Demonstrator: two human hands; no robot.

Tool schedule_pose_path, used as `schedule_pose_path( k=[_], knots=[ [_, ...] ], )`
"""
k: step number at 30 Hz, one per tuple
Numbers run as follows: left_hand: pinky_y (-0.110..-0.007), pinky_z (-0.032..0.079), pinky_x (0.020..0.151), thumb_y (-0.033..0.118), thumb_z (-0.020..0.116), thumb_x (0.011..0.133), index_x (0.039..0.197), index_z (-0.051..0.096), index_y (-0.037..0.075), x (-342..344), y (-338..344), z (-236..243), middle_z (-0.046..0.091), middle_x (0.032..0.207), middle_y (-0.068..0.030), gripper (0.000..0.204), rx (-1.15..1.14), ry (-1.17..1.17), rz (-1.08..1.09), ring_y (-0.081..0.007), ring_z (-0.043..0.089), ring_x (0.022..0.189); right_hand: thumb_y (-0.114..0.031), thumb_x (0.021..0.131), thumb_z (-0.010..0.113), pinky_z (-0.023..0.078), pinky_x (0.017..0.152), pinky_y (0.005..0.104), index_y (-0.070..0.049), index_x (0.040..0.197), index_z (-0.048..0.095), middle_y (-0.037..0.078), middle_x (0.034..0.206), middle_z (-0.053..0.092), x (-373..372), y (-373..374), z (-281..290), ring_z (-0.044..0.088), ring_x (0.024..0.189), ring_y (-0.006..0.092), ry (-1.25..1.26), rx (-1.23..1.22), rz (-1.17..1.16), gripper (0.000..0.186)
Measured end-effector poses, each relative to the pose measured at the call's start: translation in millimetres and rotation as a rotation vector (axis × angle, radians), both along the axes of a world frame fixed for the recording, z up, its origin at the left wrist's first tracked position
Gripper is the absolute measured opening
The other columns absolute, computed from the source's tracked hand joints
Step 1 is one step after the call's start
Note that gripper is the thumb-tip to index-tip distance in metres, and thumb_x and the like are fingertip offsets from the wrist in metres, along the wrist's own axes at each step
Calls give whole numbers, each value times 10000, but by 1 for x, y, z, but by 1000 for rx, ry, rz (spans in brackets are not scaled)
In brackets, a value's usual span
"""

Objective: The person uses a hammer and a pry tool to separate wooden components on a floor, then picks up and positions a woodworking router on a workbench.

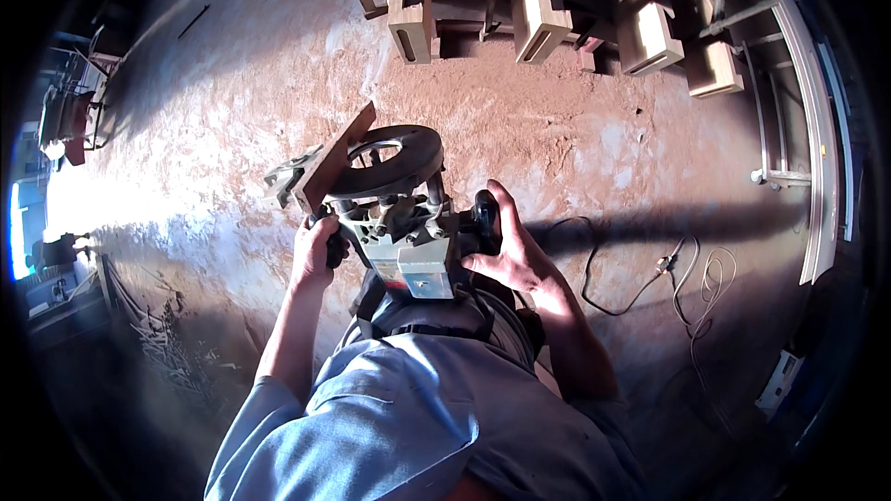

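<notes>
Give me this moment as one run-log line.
Left grip: around dark handle of power tool | Right grip: at opposite black handle | Round ring: tool's far end | Cable: on floor, right

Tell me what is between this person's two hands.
In the head view, a grey power tool fills the space between the left hand and right hand.

My power tool [406, 234] has a pale grey body [386, 252], black handles [484, 213] and a dark grey ring [423, 152]; the plank [336, 160] on it is reddish brown. My shirt [390, 408] is light blue. The floor [529, 121] is mottled rust and whitish, with tan wooden frames [408, 2] toward its far edge.
</notes>
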State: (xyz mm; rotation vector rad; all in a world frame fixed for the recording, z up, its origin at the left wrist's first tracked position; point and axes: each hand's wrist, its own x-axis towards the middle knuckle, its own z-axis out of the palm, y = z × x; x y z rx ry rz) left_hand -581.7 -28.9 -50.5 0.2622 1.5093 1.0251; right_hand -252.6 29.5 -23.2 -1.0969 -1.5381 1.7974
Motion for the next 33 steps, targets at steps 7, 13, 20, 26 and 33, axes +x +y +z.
schedule_pose_path(
  k=[7, 13, 20, 26, 33],
  knots=[
    [-280, 453, 434, 179, 622, 812, 932, 525, 54, 6, -8, -2, 573, 704, -56, 198, -49, 27, 86, -141, 541, 497, -148, 712, 837, 186, 1144, 445, -9, 1475, 69, 269, 1500, 196, -1, 10, -16, 170, 1415, 332, 2, -96, 72, 1091],
    [-282, 451, 432, 186, 618, 809, 908, 518, 48, 0, -1, -1, 558, 691, -58, 197, -65, 18, 9, -147, 539, 495, -134, 749, 814, 374, 1048, 437, -41, 1485, 18, 251, 1507, 146, -4, 8, -20, 180, 1395, 328, 89, -222, 40, 1088],
    [-279, 446, 431, 211, 619, 803, 940, 517, 37, -11, 6, -16, 552, 715, -65, 244, -99, 35, -81, -142, 537, 498, -123, 789, 778, 369, 1042, 413, -93, 1493, -28, 182, 1399, 355, -4, -12, -49, 374, 1280, 278, 37, -200, 2, 1070],
    [-278, 447, 426, 235, 616, 819, 902, 543, 53, -15, 13, -20, 552, 737, -51, 213, -100, 35, -113, -136, 535, 500, -36, 830, 694, 366, 1043, 404, -101, 1503, 29, 173, 1386, 412, -9, -14, -32, 411, 1271, 262, 35, -264, -65, 948],
    [-294, 458, 440, 241, 602, 847, 904, 543, 69, -28, 7, -52, 562, 742, -51, 190, -156, -12, -136, -158, 561, 523, 1, 837, 645, 393, 1039, 391, -87, 1503, -25, 210, 1513, 188, -18, -15, -33, 309, 1338, 259, 39, -273, -94, 949]
  ],
)
